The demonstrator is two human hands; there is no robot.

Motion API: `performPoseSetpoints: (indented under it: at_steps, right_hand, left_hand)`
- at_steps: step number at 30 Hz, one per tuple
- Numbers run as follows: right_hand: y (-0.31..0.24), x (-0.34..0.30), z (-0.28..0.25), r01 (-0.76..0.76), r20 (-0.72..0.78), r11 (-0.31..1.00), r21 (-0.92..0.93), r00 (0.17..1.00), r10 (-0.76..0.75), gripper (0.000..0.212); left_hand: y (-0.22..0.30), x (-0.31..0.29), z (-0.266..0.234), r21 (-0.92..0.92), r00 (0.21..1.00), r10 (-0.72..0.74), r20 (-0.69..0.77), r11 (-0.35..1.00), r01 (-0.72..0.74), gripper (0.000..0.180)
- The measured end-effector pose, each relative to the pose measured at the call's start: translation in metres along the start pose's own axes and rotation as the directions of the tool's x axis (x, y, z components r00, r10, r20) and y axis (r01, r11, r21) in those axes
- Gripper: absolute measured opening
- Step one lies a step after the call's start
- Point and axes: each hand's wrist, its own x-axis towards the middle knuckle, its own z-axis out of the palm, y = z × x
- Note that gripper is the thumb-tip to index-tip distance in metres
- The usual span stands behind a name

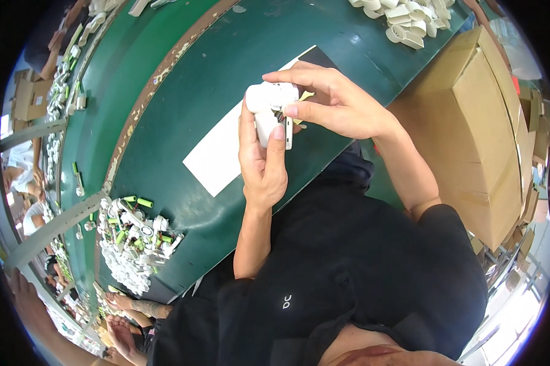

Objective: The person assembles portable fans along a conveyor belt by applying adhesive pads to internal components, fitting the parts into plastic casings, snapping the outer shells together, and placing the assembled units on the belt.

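My left hand (264,168) holds a white plastic housing (261,100) from below, fingers along its left side and thumb on its front. The housing has a rounded barrel on top and a narrower part below, with an opening where dark inner parts show. Reaching in from the right, my right hand (342,104) closes its thumb and index finger around the housing's right end. A small yellow-green piece (307,96) sticks out by the right fingers; what it belongs to is partly hidden. Beneath both hands a white sheet (211,160) lies on the green table (220,67).
At the lower left is a heap of white parts with green cylinders (134,241). Cream-coloured plastic shells (409,21) are piled at the far right. A large cardboard box (458,134) stands right of the table. Beyond a worn brown edge runs a green belt (95,131), with other people alongside.
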Motion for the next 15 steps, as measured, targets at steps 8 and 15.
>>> performPoseSetpoints:
  at_steps: [8, 15]
  right_hand:
    - [-0.008, 0.001, -0.001, 0.005, 0.021, 0.997, -0.079, 1.0, -0.004, 0.044]
    - [-0.008, -0.001, 0.006, -0.012, 0.009, 0.999, -0.053, 1.0, 0.013, 0.043]
  left_hand:
    - [0.003, -0.002, 0.002, 0.076, 0.999, 0.045, -0.015, 0.996, -0.044, 0.066]
    - [0.007, 0.0, -0.004, 0.069, 1.0, 0.001, 0.011, 0.998, -0.002, 0.066]
